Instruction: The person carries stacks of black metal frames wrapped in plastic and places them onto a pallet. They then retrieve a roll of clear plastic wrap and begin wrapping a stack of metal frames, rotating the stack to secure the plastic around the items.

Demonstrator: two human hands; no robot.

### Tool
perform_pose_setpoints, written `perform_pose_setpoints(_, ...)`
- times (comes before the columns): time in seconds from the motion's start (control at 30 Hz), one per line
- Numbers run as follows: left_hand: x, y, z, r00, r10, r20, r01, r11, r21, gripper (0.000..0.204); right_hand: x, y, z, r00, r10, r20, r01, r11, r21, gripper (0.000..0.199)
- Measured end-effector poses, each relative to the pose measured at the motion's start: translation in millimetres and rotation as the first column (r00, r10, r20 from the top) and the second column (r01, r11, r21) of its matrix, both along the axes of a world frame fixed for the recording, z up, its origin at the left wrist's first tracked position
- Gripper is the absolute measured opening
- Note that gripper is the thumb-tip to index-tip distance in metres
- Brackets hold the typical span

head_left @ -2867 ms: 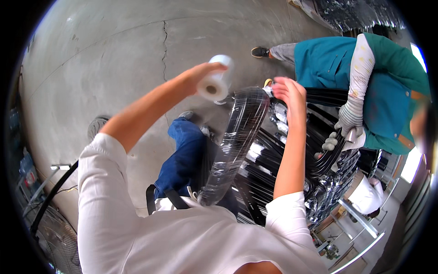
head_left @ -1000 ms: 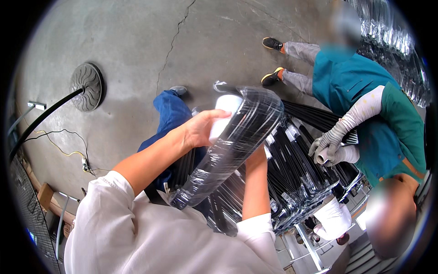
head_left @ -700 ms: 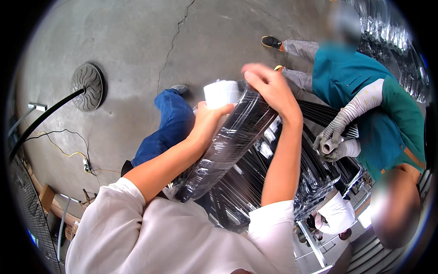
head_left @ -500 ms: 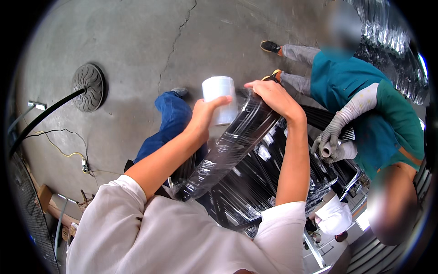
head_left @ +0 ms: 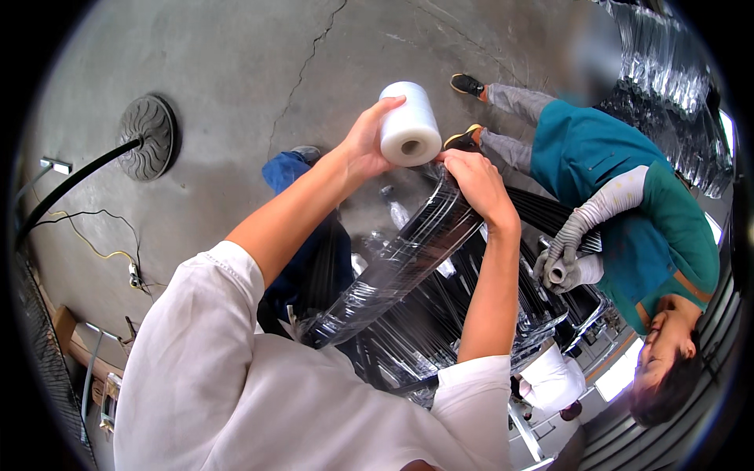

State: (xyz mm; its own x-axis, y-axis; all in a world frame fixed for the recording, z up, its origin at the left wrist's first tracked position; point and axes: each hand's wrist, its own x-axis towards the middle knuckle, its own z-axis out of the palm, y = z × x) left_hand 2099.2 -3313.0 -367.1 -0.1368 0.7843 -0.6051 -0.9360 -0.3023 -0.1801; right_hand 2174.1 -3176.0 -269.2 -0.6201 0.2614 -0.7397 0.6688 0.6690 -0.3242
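Nearest, a twisted band of clear shiny stretch film [head_left: 393,271] runs from the lower middle of the frame up toward the upper centre, its long axis slanting up and right, over a bundle of black metal rods [head_left: 440,314]. At its top, the right hand [head_left: 475,184] pinches the film. The left hand [head_left: 365,141] wraps one white cylindrical film roll [head_left: 408,125], hollow core facing us. Beyond, one co-worker in teal [head_left: 620,188] stands on the cracked grey concrete floor [head_left: 251,63].

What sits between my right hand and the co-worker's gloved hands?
In the head view, between the right hand and the co-worker's gloved hands lies the bundle of black rods, partly under clear stretch film.
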Motion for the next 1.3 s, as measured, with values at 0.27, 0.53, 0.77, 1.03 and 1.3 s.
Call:
perform_pose_setpoints(0.27, 6.0, 29.2, -35.2, 0.98, 0.02, 0.198, -0.052, 0.985, 0.161, 0.047, 4.1, -2.9, -1.9, 0.99, -0.101, -0.095, 0.106, 0.993, 0.051, 0.023)
perform_pose_setpoints(0.53, -2.2, 58.0, -37.3, 0.947, -0.035, 0.32, -0.038, 0.975, 0.217, 0.044, -2.6, -2.3, -2.1, 0.991, -0.087, -0.104, 0.09, 0.996, 0.026, 0.025)
perform_pose_setpoints(0.77, 15.9, 113.7, -58.5, 0.971, -0.079, 0.226, 0.067, 0.996, 0.06, 0.052, -1.4, -1.8, -2.9, 0.997, -0.017, -0.08, 0.017, 1.0, 0.008, 0.035)
perform_pose_setpoints(1.03, -27.1, 165.6, -115.9, 0.954, -0.191, -0.231, 0.124, 0.953, -0.276, 0.067, -10.0, -0.8, -4.3, 0.996, 0.02, -0.089, -0.032, 0.99, -0.135, 0.032)
perform_pose_setpoints(1.3, -22.2, 56.3, -113.4, 0.987, 0.063, -0.149, -0.092, 0.977, -0.193, 0.062, -42.4, 13.5, -39.5, 0.912, 0.288, -0.293, -0.365, 0.895, -0.257, 0.04)
